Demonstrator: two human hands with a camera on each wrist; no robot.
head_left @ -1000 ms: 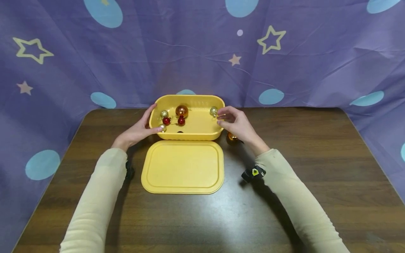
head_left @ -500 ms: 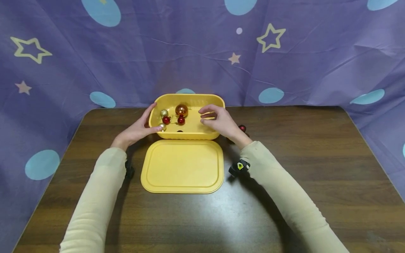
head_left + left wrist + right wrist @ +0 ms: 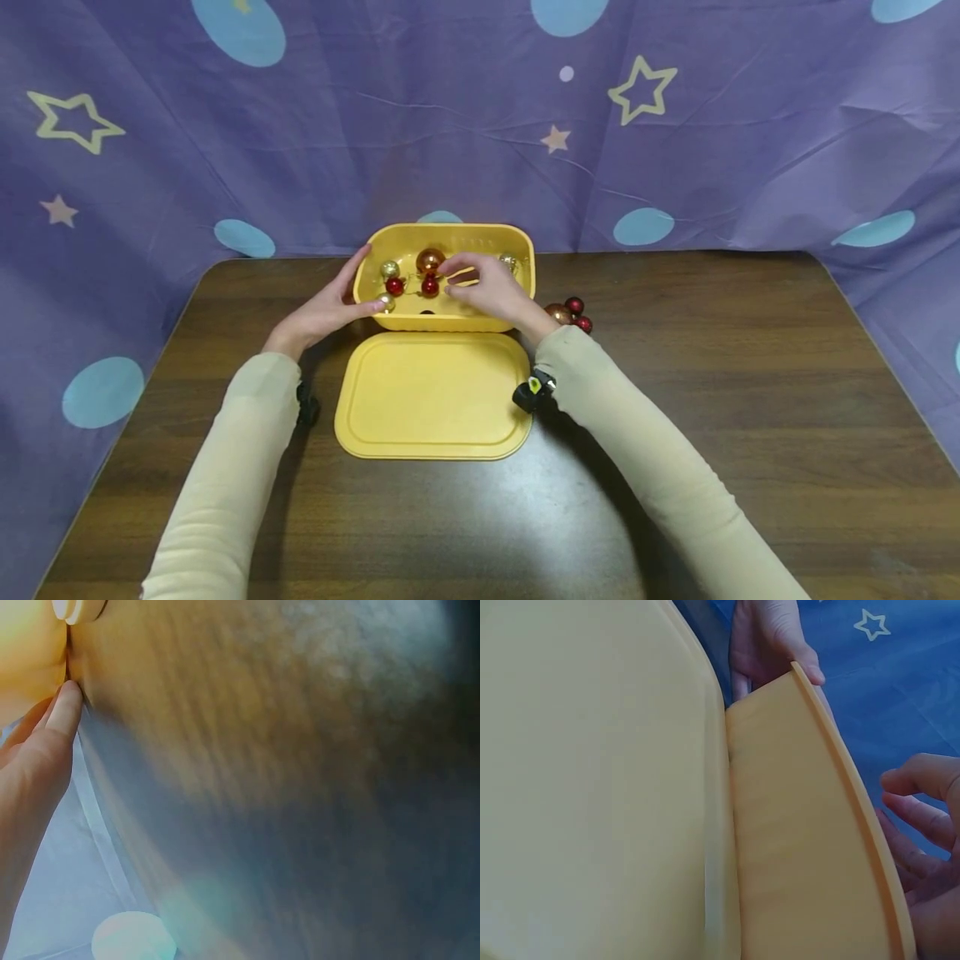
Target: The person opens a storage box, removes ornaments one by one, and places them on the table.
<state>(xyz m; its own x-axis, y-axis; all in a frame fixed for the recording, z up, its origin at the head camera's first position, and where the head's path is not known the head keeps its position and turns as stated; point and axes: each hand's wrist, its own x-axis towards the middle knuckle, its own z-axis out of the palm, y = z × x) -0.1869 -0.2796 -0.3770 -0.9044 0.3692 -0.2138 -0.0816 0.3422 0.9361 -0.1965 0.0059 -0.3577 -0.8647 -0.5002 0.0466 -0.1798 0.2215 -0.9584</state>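
A yellow box [image 3: 450, 323] stands at the back of the table. My left hand [image 3: 322, 315] grips its left end, thumb over the front rim and fingers along the outside. Over the box's middle, my right hand [image 3: 491, 287] hovers with bent fingers and a gap between thumb and fingertips, which the right wrist view confirms. Its fingertips are close to a large orange bauble [image 3: 430, 260] and a small red bauble [image 3: 430, 287]. Another red bauble [image 3: 395, 287] and a gold bauble [image 3: 390, 269] lie further left. A glittery gold bauble [image 3: 508, 263] sits at the right end, partly behind my right hand.
The yellow lid [image 3: 435, 400] lies flat on the wooden table [image 3: 675, 367], just in front of the box. To the right of the box are a brownish bauble [image 3: 558, 313] and small dark red baubles [image 3: 574, 306]. A purple curtain [image 3: 480, 125] hangs behind.
My right hand has moved left from the box's right end to its middle, uncovering the baubles on the table. The left hand, box and lid stay in place.
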